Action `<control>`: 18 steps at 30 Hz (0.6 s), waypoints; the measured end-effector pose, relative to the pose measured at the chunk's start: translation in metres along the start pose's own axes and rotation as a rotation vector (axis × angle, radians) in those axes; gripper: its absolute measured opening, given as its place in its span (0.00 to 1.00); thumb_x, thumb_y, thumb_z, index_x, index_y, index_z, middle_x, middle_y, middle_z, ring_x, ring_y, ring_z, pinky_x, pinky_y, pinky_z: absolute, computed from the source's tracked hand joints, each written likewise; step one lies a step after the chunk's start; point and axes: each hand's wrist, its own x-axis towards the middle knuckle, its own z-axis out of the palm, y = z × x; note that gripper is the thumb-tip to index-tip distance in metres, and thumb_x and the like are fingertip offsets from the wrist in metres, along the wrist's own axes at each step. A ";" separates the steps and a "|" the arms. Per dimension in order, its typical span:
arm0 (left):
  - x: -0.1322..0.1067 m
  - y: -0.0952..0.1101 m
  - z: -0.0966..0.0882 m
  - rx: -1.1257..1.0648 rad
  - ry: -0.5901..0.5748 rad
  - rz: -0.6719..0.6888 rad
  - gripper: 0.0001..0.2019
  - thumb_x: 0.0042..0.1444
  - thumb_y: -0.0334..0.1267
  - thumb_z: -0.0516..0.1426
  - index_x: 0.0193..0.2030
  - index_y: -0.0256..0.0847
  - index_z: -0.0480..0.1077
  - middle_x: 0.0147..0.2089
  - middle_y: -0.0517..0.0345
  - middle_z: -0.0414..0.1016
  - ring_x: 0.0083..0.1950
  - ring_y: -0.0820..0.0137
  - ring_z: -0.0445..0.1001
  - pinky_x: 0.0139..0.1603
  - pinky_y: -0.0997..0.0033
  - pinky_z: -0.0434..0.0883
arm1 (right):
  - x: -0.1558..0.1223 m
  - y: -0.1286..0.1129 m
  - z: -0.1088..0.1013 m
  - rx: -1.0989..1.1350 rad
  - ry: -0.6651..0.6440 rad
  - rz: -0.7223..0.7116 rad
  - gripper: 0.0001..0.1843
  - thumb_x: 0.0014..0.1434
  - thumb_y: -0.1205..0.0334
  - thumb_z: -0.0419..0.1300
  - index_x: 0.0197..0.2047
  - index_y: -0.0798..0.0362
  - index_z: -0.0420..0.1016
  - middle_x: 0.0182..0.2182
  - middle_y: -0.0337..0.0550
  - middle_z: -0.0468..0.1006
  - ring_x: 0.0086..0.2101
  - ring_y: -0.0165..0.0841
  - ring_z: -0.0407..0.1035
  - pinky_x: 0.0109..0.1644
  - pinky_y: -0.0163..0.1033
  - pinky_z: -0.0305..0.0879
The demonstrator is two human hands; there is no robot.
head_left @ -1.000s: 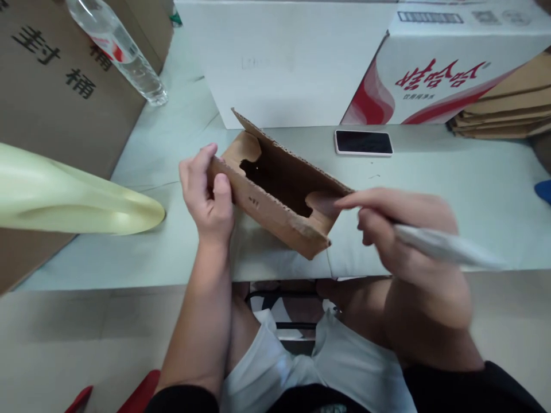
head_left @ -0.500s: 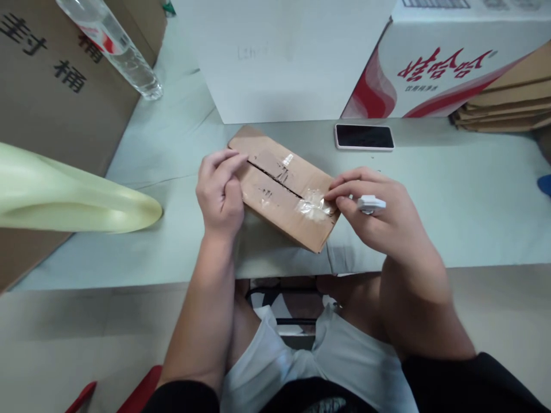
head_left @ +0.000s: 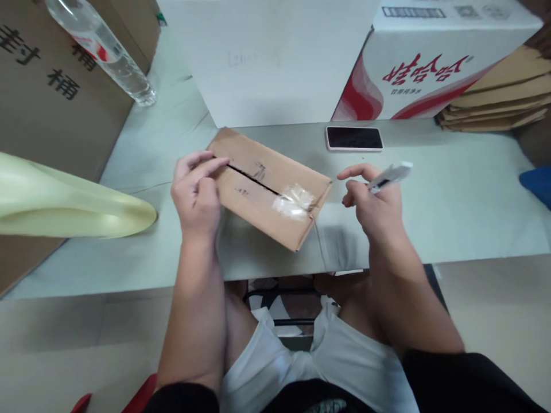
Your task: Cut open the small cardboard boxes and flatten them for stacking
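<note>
A brown cardboard box lies at a slant on the covered table, its top flaps meeting along a dark seam. Crumpled clear tape covers the seam near the right end. My left hand grips the box's left end, fingers on top and thumb at the near side. Just off the right end, my right hand is closed around a slim white box cutter, which points up and to the right. Its index finger is stretched toward the box without touching it. The cutter's lower end is hidden in the hand.
A phone lies behind the box. White cartons stand at the back, with folded cardboard to their right. On the left are a water bottle, a large brown carton and a pale yellow object.
My right hand has come off the taped end and moved right, and the cutter now sticks out farther. My left hand stays on the box, which appears farther left in view.
</note>
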 end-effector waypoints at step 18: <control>-0.003 0.013 -0.001 -0.313 -0.391 -0.923 0.34 0.41 0.75 0.51 0.29 0.42 0.69 0.20 0.52 0.66 0.24 0.64 0.66 0.22 0.67 0.60 | -0.008 -0.006 -0.015 0.322 -0.596 -0.360 0.37 0.67 0.39 0.53 0.75 0.43 0.61 0.78 0.39 0.59 0.79 0.44 0.46 0.80 0.56 0.51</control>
